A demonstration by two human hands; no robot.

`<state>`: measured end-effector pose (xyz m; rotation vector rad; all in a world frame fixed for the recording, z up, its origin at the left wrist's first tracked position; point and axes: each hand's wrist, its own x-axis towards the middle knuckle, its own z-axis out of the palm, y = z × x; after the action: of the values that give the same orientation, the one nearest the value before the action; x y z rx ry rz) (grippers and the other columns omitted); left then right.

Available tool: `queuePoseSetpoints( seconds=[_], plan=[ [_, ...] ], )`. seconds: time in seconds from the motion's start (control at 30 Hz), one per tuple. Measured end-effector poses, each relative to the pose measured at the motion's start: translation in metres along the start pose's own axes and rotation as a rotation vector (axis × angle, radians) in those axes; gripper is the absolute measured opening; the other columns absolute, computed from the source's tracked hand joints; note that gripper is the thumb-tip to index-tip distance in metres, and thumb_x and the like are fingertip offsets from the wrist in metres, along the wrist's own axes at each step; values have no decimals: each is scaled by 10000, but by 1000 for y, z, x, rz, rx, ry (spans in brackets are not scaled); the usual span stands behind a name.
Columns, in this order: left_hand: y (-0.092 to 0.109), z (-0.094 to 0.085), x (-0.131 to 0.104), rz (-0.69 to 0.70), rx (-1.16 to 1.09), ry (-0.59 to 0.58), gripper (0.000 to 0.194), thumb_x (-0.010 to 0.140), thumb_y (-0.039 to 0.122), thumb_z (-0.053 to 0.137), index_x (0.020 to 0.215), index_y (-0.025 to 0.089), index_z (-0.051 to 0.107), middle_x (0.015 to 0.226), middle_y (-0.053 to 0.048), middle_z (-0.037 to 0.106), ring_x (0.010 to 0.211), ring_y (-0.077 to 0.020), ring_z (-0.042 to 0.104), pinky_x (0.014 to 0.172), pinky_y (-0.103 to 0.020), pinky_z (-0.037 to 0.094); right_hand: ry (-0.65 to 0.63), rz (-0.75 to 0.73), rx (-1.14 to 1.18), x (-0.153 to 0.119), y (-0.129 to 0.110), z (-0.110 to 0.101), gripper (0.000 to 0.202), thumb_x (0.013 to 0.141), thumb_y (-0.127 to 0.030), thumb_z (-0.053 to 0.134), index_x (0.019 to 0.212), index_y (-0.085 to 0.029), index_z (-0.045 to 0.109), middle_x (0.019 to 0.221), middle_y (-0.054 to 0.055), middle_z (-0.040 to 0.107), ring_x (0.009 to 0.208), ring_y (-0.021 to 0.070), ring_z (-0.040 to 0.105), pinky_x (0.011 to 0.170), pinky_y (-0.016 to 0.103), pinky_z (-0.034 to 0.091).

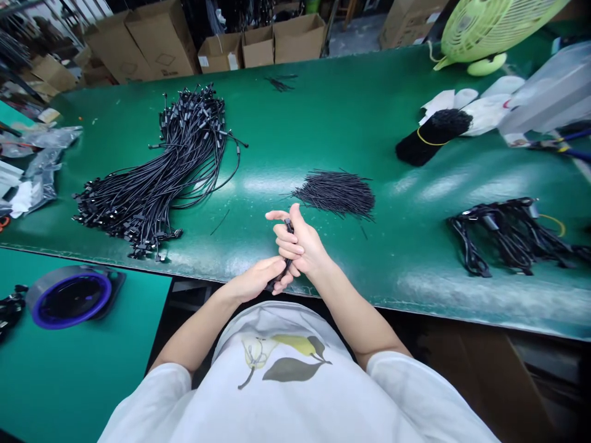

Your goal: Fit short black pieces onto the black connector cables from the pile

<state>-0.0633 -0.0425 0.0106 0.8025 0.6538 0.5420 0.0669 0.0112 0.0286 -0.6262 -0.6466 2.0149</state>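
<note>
Between my two hands, close to the table's front edge, is a black cable (pixel 289 226), mostly covered by fingers. My right hand (pixel 302 246) wraps round its upper part, with the thumb and index finger pointing away from me. Lower down, my left hand (pixel 258 278) closes on the cable's other end. Just beyond my hands lies a pile of short thin black ties (pixel 339 194). A large heap of black cables with connectors (pixel 184 154) spreads out at the left. At the right are several bundled black cables (pixel 501 237).
On the green table (pixel 277 135) stand a green fan (pixel 498 31) and a black bundle with a yellow band (pixel 431 138) at the back right. A purple-rimmed round object (pixel 71 298) sits lower left. Cardboard boxes (pixel 298 40) line the far side.
</note>
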Motion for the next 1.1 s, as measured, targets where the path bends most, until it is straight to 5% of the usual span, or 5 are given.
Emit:
queuePoseSetpoints(
  seconds=[0.3,0.47,0.7,0.93,1.1],
  plan=[
    [-23,-17,-5,97,-235,416,391,740,453,754,801,136,533,596,74,339,469,-26,268,411,-140,207,570,-531,-1207,-54,-5,-81,263,909,-442,534,979,-206,629,994,67,611,868,180,596,818,332,475],
    [-22,-24,-1,148,-71,499,361,762,452,729,806,135,562,611,58,396,484,-35,323,422,-149,265,1061,-193,-1682,-80,-45,-160,157,856,-339,572,874,-185,602,898,63,564,783,196,541,721,325,409],
    [-19,-2,14,115,-69,358,382,763,444,725,903,105,620,664,36,418,516,-38,348,441,-166,260,960,-135,-1703,-74,-44,-153,112,837,-262,530,751,-191,528,802,41,558,729,177,512,667,295,360],
    [-21,11,20,91,-46,272,649,778,481,695,1298,172,461,651,63,416,496,-53,321,444,-176,239,105,-103,-1163,-69,11,-80,130,896,-314,485,918,-200,542,718,-22,585,610,127,552,612,249,420],
    [-28,-2,19,223,147,415,432,857,490,573,1115,146,610,664,42,424,510,-67,334,470,-203,276,145,-223,-1100,-57,31,-59,149,915,-339,522,933,-203,582,743,-5,609,593,131,572,599,257,441]
  ],
)
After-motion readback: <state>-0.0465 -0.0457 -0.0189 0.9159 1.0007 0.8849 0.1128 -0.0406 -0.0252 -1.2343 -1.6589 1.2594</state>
